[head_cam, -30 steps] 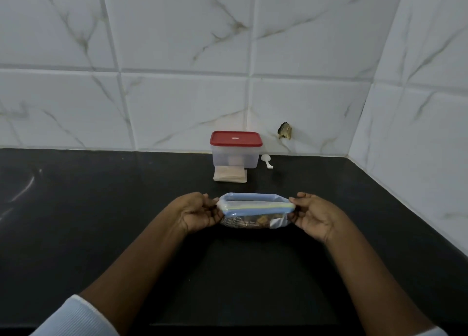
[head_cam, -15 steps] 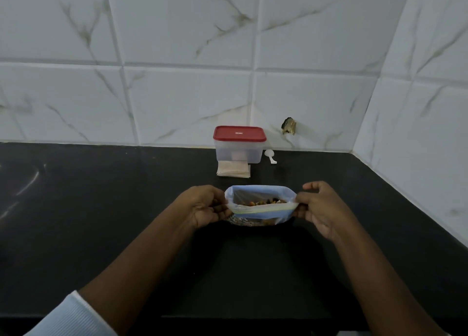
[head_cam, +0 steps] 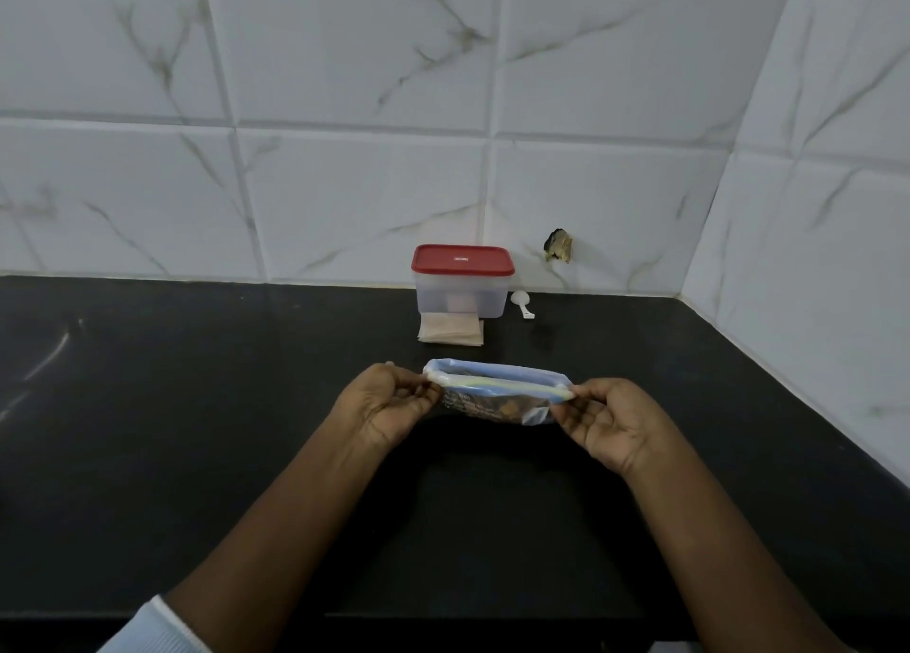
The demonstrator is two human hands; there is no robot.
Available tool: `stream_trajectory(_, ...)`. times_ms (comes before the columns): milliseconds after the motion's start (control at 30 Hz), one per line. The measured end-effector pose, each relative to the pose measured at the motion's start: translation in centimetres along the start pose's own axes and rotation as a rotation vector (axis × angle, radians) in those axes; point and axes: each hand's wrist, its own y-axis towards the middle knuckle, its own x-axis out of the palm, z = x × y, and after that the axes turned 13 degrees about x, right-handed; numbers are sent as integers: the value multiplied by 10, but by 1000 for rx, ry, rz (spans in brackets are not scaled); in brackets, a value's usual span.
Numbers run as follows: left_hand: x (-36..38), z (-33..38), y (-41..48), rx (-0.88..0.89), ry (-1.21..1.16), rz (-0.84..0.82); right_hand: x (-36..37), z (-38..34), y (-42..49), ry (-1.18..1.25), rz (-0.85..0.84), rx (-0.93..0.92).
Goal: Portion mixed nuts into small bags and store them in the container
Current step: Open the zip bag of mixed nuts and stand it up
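A clear zip bag of mixed nuts (head_cam: 498,395) stands on the black counter, its blue and yellow zip strip on top. My left hand (head_cam: 389,401) pinches the bag's left end and my right hand (head_cam: 603,418) pinches its right end, stretching the mouth nearly flat. Behind it stands a clear plastic container (head_cam: 462,282) with a red lid on, close to the wall. A stack of small tan bags (head_cam: 450,330) lies flat against the container's front.
A small white scoop (head_cam: 523,303) lies to the right of the container. The black counter (head_cam: 197,431) meets marble-tiled walls at the back and on the right. A chipped hole (head_cam: 559,246) marks the back wall.
Half a second ago the bag's mouth gaped open with nuts showing inside. Both hands have pulled outward and the mouth is now drawn nearly flat. The view shifted slightly.
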Motion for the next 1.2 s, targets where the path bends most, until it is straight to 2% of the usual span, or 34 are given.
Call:
stream_trajectory(167, -10, -1, 3, 76, 216, -52, 2, -1, -4, -608, 180, -228)
stream_trajectory(333, -3, -1, -6, 152, 434, -152, 11, -9, -6, -947, 292, -353)
stream_trajectory(400, -1, -3, -3, 185, 452, -150, 14, -11, -1, -924, 293, -303)
stream_trajectory(500, -3, -5, 1, 183, 460, -134, 13, -13, 9, -573, 128, -40)
stream_trajectory(567, -7, -4, 4, 161, 425, -126, 11, -15, 13, -450, 43, 64)
stream_trajectory(667, -12, 0, 6, 114, 383, -140, 9, -15, 13, -428, 12, 80)
stream_trajectory(767, -16, 1, 5, 124, 453, -205, 13, -12, 7, -490, 51, -49)
stream_trajectory(833, -18, 1, 2, 256, 667, -299, 15, -9, 2, -687, 148, -243)
stream_trajectory(900, -24, 2, 2, 589, 1057, -426, 11, -10, -5, -976, 281, -542)
stream_trajectory(967, -32, 9, 5, 963, 1458, -614, 6, -16, -16, -1247, 233, -801)
stream_trajectory(1000, -34, 13, 4, 1061, 1615, -719, 3, -20, -22, -1393, 156, -836)
stream_trajectory(1100, -31, 19, 4, 1079, 1897, -950, 3, -27, -26, -1853, 53, -828)
stream_trajectory(1200, -27, 21, 8, 1081, 1956, -1067, 5, -29, -23, -1997, 35, -875)
